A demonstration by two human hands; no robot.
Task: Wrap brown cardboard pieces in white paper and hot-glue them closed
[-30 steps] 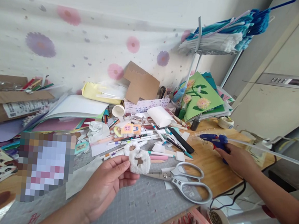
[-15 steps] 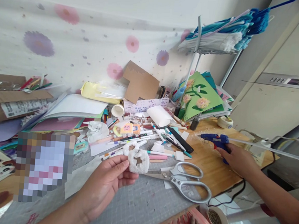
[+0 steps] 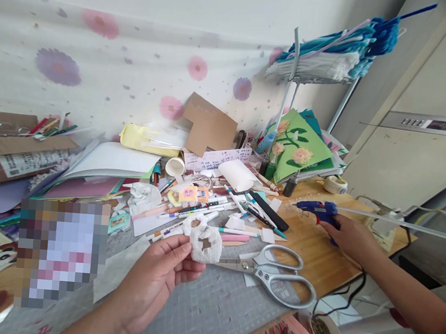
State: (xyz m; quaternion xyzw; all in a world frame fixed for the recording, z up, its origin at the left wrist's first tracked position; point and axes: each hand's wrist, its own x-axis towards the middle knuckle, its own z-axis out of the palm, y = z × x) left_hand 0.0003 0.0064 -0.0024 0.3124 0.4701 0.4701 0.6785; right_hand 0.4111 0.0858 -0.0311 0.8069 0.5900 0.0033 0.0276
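My left hand (image 3: pixel 156 280) pinches a small white textured paper piece (image 3: pixel 205 244) with a star-shaped hole, held just above the grey cutting mat (image 3: pixel 211 310). My right hand (image 3: pixel 351 236) grips the handle of a blue hot glue gun (image 3: pixel 316 209) over the wooden table at the right, its nozzle pointing left and a clear glue stick (image 3: pixel 400 223) trailing out behind. Large silver scissors (image 3: pixel 272 274) lie on the mat between my two hands.
Pens, markers and paper scraps (image 3: pixel 220 208) litter the table behind the mat. A green flower card (image 3: pixel 297 147) leans at the back right, a tape roll (image 3: pixel 336 184) beside it. Cardboard boxes (image 3: pixel 11 150) and paper stacks sit left. A black cable (image 3: pixel 346 292) hangs off the table edge.
The paper piece has turned slightly in my left fingers, so the star hole shows more plainly. My right hand and the glue gun have barely shifted.
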